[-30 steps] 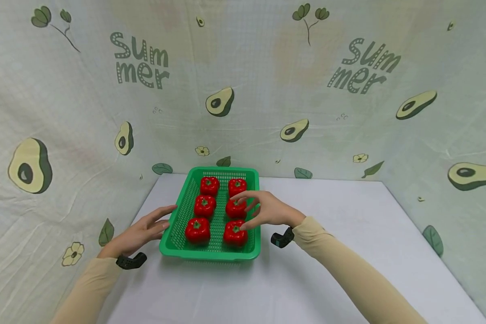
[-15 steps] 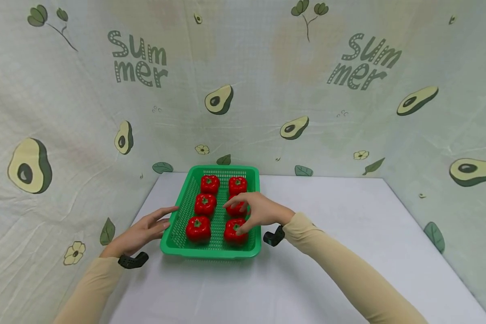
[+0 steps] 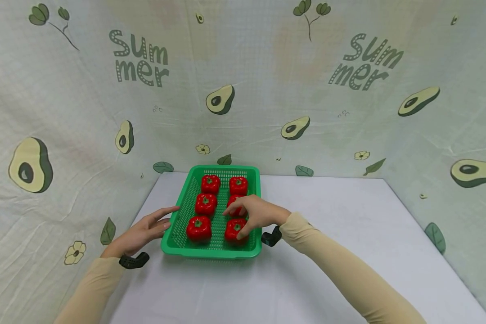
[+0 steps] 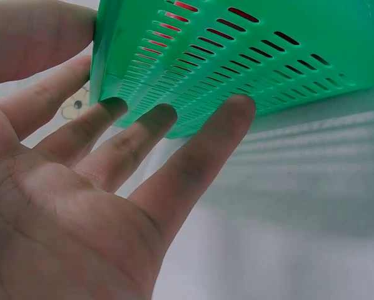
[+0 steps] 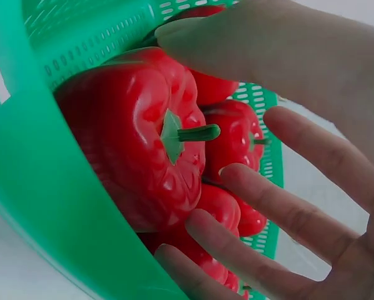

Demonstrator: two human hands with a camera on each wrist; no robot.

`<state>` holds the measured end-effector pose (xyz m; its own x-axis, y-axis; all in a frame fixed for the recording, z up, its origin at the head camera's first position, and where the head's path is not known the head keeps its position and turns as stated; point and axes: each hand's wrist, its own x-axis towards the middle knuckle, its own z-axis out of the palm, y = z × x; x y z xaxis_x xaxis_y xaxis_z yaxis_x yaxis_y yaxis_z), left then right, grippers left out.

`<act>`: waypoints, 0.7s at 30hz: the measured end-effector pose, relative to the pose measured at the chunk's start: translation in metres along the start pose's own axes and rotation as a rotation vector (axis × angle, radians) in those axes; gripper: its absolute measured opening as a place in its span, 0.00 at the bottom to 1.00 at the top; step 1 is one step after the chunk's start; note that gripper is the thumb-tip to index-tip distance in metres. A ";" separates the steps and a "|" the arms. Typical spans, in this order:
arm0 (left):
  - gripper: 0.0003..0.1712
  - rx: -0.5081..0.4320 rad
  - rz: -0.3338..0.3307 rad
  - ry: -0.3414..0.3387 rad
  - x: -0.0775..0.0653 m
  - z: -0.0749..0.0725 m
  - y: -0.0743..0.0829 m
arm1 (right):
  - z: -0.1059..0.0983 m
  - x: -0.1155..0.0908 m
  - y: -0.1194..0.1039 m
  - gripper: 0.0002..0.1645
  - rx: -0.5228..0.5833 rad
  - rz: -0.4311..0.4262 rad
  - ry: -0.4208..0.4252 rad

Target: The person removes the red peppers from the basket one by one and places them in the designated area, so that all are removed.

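A green plastic basket (image 3: 218, 216) holds several red bell peppers with green stems, in two columns. My left hand (image 3: 147, 229) is at the basket's left side; in the left wrist view its straight fingers (image 4: 190, 162) reach to the slotted wall. Above the right column hovers my right hand (image 3: 259, 213), thumb and fingers spread apart around the nearest right bell pepper (image 3: 231, 230). In the right wrist view that bell pepper (image 5: 137, 137) fills the space between thumb and fingers, its stem facing the palm. The middle right bell pepper (image 3: 232, 209) is partly hidden behind the right hand.
The basket stands on a white tabletop (image 3: 328, 216) toward its back left. A cloth backdrop (image 3: 259, 81) with avocado and leaf prints encloses the back and sides. The left column has a near bell pepper (image 3: 199, 229), a middle one and a far one.
My right hand has moved left and lower over the near right bell pepper, fingers still apart. My left hand stays at the basket's left side. The basket and bell peppers have not moved.
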<state>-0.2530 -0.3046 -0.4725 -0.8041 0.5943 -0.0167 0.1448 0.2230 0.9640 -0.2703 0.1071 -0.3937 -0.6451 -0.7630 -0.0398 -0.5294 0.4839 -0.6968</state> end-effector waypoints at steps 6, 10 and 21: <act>0.34 0.000 0.000 0.002 0.001 0.001 -0.001 | 0.002 0.002 0.004 0.36 -0.016 -0.004 -0.025; 0.34 -0.002 -0.004 0.000 0.002 0.002 -0.002 | 0.004 0.003 0.005 0.36 -0.035 0.011 -0.036; 0.34 -0.008 0.002 0.003 0.000 0.002 -0.001 | 0.006 0.005 0.003 0.35 -0.053 0.009 -0.051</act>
<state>-0.2518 -0.3037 -0.4744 -0.8058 0.5921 -0.0138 0.1417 0.2154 0.9662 -0.2719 0.1023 -0.3998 -0.6217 -0.7788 -0.0832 -0.5530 0.5118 -0.6574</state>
